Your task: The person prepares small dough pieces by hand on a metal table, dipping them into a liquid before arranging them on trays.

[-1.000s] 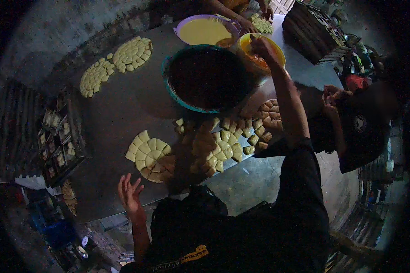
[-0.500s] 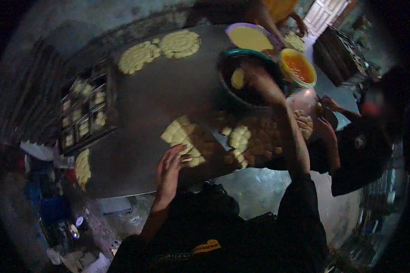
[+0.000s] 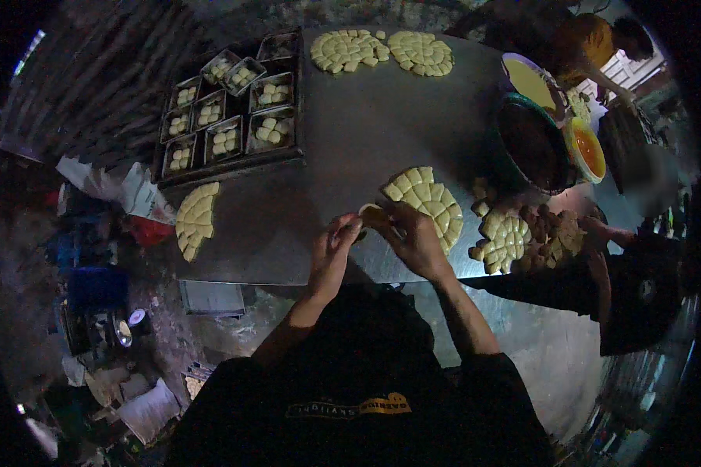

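Note:
My left hand (image 3: pixel 332 257) and my right hand (image 3: pixel 417 240) meet above the near edge of the metal table. Between their fingertips is a small piece of dough (image 3: pixel 366 208), pale on one side, with something brown against it. Right beside my right hand lies a slab of pale dough cut into pieces (image 3: pixel 436 198). Farther right is a second cut slab (image 3: pixel 505 240), next to a heap of brown lumps (image 3: pixel 553 233). A large dark green basin (image 3: pixel 528 144) with dark contents stands beyond them.
At left, a dark tray (image 3: pixel 234 165) holds several square tins with dough balls. A partial dough slab (image 3: pixel 198 220) lies before it, and two round slabs (image 3: pixel 350 50) at the far edge. A yellow tub (image 3: pixel 586 152) and a purple-rimmed basin (image 3: pixel 530 82) stand right, near two other people.
My right hand has come back from the green basin to meet my left hand, which has left the cut dough slab. The view has swung left, showing more of the tins.

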`<state>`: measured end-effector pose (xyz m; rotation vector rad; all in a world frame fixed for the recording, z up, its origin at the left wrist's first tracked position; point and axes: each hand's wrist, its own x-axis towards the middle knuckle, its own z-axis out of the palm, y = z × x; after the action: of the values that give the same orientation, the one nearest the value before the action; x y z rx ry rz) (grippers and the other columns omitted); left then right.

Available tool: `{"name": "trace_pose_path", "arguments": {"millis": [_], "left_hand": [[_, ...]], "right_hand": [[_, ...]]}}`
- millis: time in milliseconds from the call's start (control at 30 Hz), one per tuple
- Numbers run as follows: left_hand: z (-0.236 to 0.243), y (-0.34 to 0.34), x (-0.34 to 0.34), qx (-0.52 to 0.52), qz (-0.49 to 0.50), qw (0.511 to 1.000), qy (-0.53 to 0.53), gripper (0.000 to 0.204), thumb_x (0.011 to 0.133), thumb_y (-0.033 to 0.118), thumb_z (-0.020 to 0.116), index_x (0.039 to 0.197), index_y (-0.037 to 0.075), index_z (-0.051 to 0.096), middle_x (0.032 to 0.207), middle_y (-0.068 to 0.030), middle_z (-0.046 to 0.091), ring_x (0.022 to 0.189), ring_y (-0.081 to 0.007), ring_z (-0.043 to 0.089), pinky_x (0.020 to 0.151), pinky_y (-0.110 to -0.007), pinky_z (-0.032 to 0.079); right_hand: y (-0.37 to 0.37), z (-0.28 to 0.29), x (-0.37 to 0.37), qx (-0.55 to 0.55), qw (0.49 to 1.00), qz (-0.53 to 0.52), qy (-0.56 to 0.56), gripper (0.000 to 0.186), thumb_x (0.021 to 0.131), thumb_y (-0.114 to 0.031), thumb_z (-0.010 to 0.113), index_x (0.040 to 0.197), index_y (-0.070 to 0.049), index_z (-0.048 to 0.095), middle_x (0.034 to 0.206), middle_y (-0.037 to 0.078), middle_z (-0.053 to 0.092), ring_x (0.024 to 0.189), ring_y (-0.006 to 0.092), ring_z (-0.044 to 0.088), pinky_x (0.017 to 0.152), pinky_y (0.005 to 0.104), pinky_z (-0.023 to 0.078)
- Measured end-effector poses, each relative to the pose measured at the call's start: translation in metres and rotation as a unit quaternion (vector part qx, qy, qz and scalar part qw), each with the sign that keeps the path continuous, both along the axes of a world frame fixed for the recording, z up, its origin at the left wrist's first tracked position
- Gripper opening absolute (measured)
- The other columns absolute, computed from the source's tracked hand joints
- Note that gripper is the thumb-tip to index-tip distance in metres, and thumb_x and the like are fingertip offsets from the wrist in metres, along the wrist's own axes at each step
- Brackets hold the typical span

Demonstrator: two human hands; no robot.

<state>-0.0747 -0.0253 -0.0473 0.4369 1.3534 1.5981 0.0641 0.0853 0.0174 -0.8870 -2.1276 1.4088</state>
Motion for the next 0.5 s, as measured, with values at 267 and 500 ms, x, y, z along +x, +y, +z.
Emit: {"name": "trace_pose_path", "arguments": {"millis": [267,500], "left_hand": [[-0.044,-0.002,-0.017,0.0,-0.055,0.935,0.352,0.035,0.097,0.017,0.059,0.129,0.004,0.053,0.113,-0.0079,0.063,0.107,-0.0205,0.063,0.089,-0.034,0.053],[0.002,0.015,-0.028,0.006,-0.16,0.943,-0.293,0.023,0.094,0.014,0.062,0.116,0.008,0.058,0.103,-0.0059,0.068,0.094,-0.0183,0.067,0.086,-0.034,0.055]], "right_hand": [[-0.015,-0.022,-0.015,0.131,0.982,0.006,-0.134,0.04,0.087,0.002,0.056,0.126,-0.004,0.06,0.119,0.018,0.065,0.107,0.0336,0.063,0.088,0.042,0.05],[-0.026,0.019,0.023,0.157,0.985,0.072,0.021,0.041,0.082,0.001,0.071,0.122,-0.008,0.064,0.115,0.014,0.067,0.106,0.0289,0.065,0.085,0.0372,0.054]]}}
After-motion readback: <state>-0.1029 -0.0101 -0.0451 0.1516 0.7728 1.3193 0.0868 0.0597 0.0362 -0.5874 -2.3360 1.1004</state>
